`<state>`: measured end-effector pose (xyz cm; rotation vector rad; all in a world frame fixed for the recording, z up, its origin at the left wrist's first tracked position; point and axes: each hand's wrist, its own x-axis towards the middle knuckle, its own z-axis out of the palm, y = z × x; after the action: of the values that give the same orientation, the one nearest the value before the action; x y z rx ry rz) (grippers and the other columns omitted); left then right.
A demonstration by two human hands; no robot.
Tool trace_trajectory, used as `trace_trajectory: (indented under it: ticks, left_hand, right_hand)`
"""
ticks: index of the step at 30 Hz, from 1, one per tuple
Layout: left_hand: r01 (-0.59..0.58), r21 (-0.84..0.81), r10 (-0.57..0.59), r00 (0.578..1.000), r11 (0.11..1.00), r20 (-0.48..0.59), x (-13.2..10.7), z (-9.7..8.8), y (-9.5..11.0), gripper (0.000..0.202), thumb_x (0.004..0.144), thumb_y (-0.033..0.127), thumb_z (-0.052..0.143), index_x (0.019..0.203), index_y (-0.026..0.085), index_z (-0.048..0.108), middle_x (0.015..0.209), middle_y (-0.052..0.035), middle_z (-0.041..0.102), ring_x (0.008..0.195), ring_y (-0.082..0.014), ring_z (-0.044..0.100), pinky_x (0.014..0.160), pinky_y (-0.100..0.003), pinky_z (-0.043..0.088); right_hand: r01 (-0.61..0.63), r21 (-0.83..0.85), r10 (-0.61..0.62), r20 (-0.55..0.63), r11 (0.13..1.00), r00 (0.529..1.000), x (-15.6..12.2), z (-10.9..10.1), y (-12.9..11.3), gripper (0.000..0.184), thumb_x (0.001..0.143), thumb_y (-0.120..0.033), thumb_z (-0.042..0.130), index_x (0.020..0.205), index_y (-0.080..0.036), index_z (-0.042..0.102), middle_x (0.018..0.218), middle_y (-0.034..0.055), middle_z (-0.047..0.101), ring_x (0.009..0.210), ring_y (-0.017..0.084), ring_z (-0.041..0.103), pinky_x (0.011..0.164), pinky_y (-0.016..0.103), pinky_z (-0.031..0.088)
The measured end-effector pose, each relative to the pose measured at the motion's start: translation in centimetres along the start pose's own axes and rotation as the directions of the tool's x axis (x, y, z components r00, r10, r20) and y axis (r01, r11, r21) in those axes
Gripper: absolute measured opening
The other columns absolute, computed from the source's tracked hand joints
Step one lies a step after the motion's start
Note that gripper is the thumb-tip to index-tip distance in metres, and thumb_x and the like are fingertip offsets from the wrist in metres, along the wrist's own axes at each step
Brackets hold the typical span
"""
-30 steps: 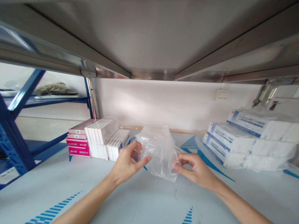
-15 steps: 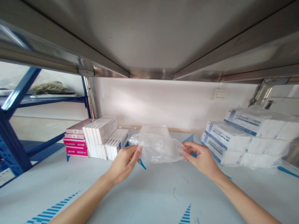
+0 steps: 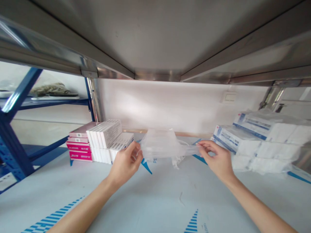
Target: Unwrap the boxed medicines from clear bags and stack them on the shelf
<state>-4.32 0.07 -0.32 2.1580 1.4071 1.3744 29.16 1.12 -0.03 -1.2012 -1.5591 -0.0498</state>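
Observation:
A clear plastic bag (image 3: 160, 147) lies mid-shelf near the back wall; a pale block shape shows through it, its kind blurred. My right hand (image 3: 217, 158) pinches a strip of the bag drawn out to the right. At the bag's left edge, my left hand (image 3: 125, 161) has curled fingers and thumb, which appear to grip the film. A crumpled bit of the bag hangs toward me at its front right. White boxes (image 3: 105, 136) stand just beyond my left hand.
Pink boxes (image 3: 79, 147) are stacked at the left beside a blue rack (image 3: 13, 145). Plastic-wrapped white-and-blue boxes (image 3: 252, 127) are piled at the right. Overhead runs a metal shelf (image 3: 155, 38). The surface below has a pale film (image 3: 145, 204) with blue print.
My hands have moved apart, the right one further right and slightly up. The bag's loose front has drawn back and a strip now stretches to my right hand.

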Motion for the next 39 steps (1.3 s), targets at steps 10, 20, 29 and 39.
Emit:
trace_trajectory:
  ticks: [10, 20, 29, 39]
  left_hand:
    - [-0.143, 0.209, 0.152, 0.988, 0.967, -0.023, -0.3, 0.9, -0.8, 0.020, 0.080, 0.016, 0.050, 0.068, 0.023, 0.036, 0.060, 0.0049, 0.045, 0.053, -0.0125, 0.045, 0.056, -0.024, 0.034]
    - [-0.086, 0.207, 0.106, 0.990, 0.975, -0.088, 0.1, 0.2, -1.0, 0.008, 0.082, 0.015, 0.047, 0.080, 0.022, 0.045, 0.079, 0.0022, 0.044, 0.057, -0.0124, 0.048, 0.060, -0.026, 0.041]
    - [0.019, 0.332, 0.002, 0.998, 0.943, -0.061, 0.3, -0.1, -0.9, 0.008, 0.084, 0.017, 0.044, 0.089, 0.024, 0.043, 0.077, 0.0023, 0.050, 0.057, -0.0159, 0.052, 0.060, -0.028, 0.039]
    - [-0.095, -0.044, 0.098, 0.993, 0.995, 0.068, 0.1, -0.4, -0.6, 0.023, 0.091, 0.021, 0.042, 0.107, 0.021, 0.060, 0.086, -0.0046, 0.068, 0.078, -0.0213, 0.066, 0.072, -0.031, 0.049]
  right_hand:
    - [0.089, 0.083, -0.109, 0.276, 0.993, 0.955, -0.7, 0.2, -1.6, 0.020, 0.087, -0.038, 0.062, 0.099, -0.023, 0.068, 0.057, -0.0036, 0.054, 0.052, 0.015, 0.051, 0.058, 0.029, 0.047]
    - [-0.490, 0.374, 0.072, 0.734, 0.787, 0.675, 0.4, -0.9, -0.9, 0.033, 0.069, -0.048, 0.082, 0.070, -0.017, 0.070, 0.097, 0.0071, 0.065, 0.062, 0.013, 0.057, 0.053, 0.026, 0.046]
    - [-0.736, 0.541, 0.185, 0.741, 0.407, 0.646, 0.4, -0.3, 0.7, 0.040, 0.061, -0.048, 0.090, 0.062, -0.018, 0.064, 0.069, 0.0011, 0.063, 0.062, 0.014, 0.060, 0.059, 0.027, 0.046]
    - [-0.611, 0.255, 0.246, 0.750, 0.750, 0.615, 0.5, -0.6, 1.1, 0.041, 0.073, -0.057, 0.076, 0.089, -0.019, 0.071, 0.064, 0.0002, 0.065, 0.051, 0.014, 0.056, 0.051, 0.027, 0.041]
